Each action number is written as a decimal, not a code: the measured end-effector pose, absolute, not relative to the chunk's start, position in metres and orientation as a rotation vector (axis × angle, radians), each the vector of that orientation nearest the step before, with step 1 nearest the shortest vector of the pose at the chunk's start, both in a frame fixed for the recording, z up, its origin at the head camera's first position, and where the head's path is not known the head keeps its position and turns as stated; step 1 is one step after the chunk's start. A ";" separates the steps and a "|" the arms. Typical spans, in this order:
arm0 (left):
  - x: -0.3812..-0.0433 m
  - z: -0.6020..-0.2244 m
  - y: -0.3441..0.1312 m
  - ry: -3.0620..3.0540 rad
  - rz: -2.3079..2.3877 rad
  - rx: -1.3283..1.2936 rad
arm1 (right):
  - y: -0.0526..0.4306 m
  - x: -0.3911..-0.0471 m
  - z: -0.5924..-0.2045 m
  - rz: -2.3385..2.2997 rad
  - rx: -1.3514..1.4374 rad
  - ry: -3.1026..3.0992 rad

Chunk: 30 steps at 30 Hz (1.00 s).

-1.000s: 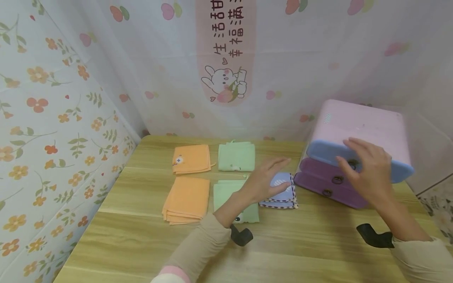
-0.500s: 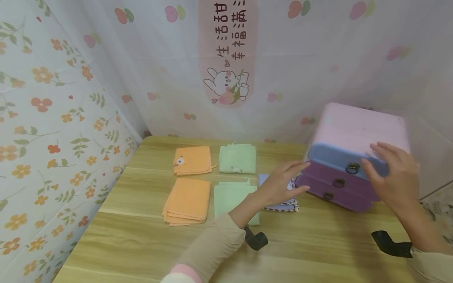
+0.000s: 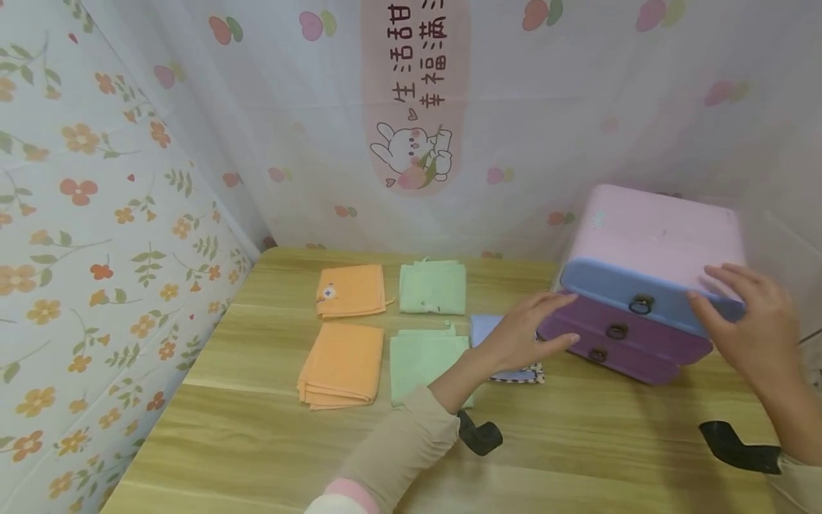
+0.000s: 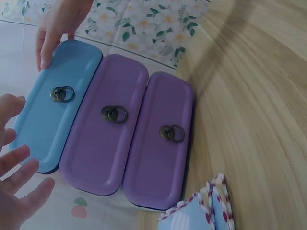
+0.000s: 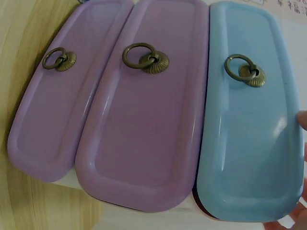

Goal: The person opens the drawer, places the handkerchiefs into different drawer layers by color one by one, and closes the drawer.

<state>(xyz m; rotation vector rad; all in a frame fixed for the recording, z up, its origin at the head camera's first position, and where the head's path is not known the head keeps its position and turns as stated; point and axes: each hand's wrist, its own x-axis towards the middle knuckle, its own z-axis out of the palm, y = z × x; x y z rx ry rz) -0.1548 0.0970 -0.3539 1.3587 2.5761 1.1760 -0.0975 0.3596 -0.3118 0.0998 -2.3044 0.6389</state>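
A small drawer cabinet with a pink top (image 3: 661,232) stands at the right of the table. Its upper drawer (image 3: 600,281) has a blue front; the two lower drawers (image 3: 671,344) are purple, each with a ring pull. My right hand (image 3: 758,325) lies at the right end of the blue drawer, fingers over the upper edge and thumb at the front. My left hand (image 3: 529,332) is by the cabinet's left end, fingers spread and holding nothing; contact there cannot be told. Beneath that hand a folded blue cloth (image 3: 485,328) with a striped border is partly hidden.
Two folded orange cloths (image 3: 343,364) lie at the left of the wooden table (image 3: 244,421). Two folded green cloths (image 3: 424,357) lie beside them, the nearer one partly behind my left forearm. A printed curtain (image 3: 526,128) hangs along the back.
Both hands have moved to the right. The left has come from over the blue cloth to the cabinet's left end; the right has passed along the blue drawer to its right end.
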 end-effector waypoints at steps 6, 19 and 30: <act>-0.156 -0.353 0.109 2.533 1.204 1.325 | 0.364 -0.094 -0.309 0.621 0.063 -2.376; -0.154 -0.357 0.117 2.480 1.201 1.277 | 0.390 -0.092 -0.307 0.594 -0.058 -2.640; -0.156 -0.366 0.121 2.468 1.221 1.302 | 0.440 -0.120 -0.325 0.550 0.083 -2.733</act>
